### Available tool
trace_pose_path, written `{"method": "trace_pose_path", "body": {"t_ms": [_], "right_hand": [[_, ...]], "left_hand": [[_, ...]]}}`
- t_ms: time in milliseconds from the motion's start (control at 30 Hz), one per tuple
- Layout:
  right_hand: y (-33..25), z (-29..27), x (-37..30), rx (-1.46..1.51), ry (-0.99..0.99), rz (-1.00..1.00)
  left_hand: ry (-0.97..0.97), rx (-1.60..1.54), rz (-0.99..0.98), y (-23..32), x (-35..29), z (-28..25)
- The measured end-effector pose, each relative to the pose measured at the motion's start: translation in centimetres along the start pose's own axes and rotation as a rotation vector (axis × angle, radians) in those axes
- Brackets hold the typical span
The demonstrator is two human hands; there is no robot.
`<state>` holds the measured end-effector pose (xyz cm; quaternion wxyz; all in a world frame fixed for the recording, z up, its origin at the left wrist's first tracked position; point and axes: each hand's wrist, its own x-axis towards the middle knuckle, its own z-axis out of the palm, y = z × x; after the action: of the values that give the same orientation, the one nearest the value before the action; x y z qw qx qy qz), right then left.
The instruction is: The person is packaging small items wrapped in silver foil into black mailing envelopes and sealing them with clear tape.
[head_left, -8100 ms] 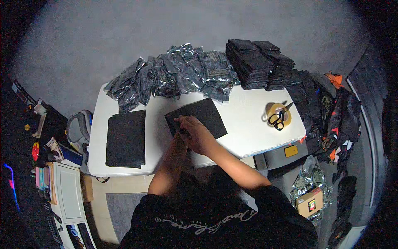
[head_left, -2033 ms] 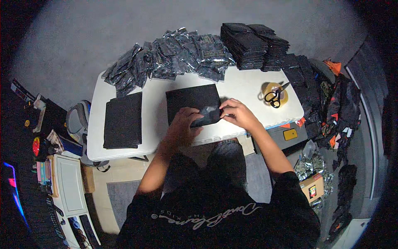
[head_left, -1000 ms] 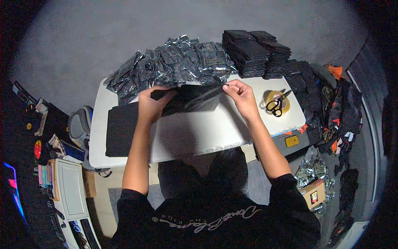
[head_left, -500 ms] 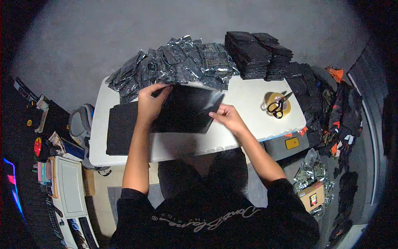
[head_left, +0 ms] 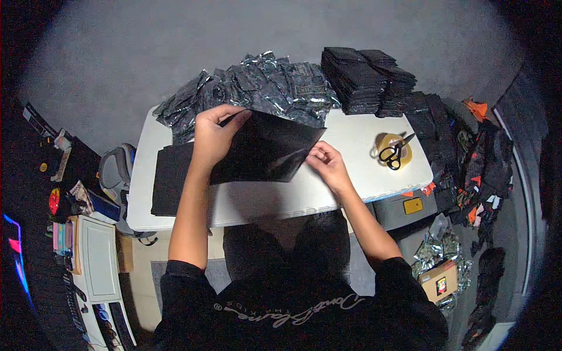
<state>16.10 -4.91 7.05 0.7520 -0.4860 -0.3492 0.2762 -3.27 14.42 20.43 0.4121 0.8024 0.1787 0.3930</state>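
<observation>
A flat black packet (head_left: 272,146) with a glossy, film-like sheen is raised over the table, tilted, its right corner higher than its lower edge. My left hand (head_left: 216,131) pinches its upper left corner between thumb and fingers. At its right edge my right hand (head_left: 329,167) has its fingers curled together against the packet's side. Beneath and left of my left forearm lies a pile of flat black pieces (head_left: 170,181), partly hidden by that arm. Beyond the packet, a heap of shiny dark bagged packets (head_left: 252,82) spreads along the far edge of the white table (head_left: 281,199).
Black scissors (head_left: 391,157) rest on a roll of tape (head_left: 404,149) at the table's right. Tall stacks of folded black pieces (head_left: 357,82) stand at the far right. A yellow phone-like object (head_left: 413,206) and a cardboard box (head_left: 438,281) are beside the table.
My left hand has lifted the packet's upper left corner a little. The packet's right corner has swung up and right, and my right hand's fingers have shifted along its edge.
</observation>
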Motion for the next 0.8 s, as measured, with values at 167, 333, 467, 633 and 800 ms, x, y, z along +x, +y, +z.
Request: {"method": "trace_pose_path", "body": {"t_ms": [167, 333, 467, 633, 800], "right_hand": [[1.1, -1.4, 0.2, -0.166, -0.056, 0.072], [-0.2, 0.7, -0.1, 0.156, 0.04, 0.01], [-0.4, 0.5, 2.5, -0.259, 0.105, -0.131], [-2.8, 0.4, 3.0, -0.155, 0.104, -0.107], [-4.3, -0.2, 3.0, -0.312, 0.163, -0.144]], "left_hand": [[-0.006, -0.028, -0.001, 1.3, 0.3, -0.1], [-0.042, -0.026, 0.034, 1.0, 0.5, -0.6], [-0.096, 0.107, -0.008, 2.7, 1.0, -0.3], [-0.101, -0.051, 0.11, -1.3, 0.7, -1.2], [-0.04, -0.067, 0.057, -2.3, 0.0, -0.2]]}}
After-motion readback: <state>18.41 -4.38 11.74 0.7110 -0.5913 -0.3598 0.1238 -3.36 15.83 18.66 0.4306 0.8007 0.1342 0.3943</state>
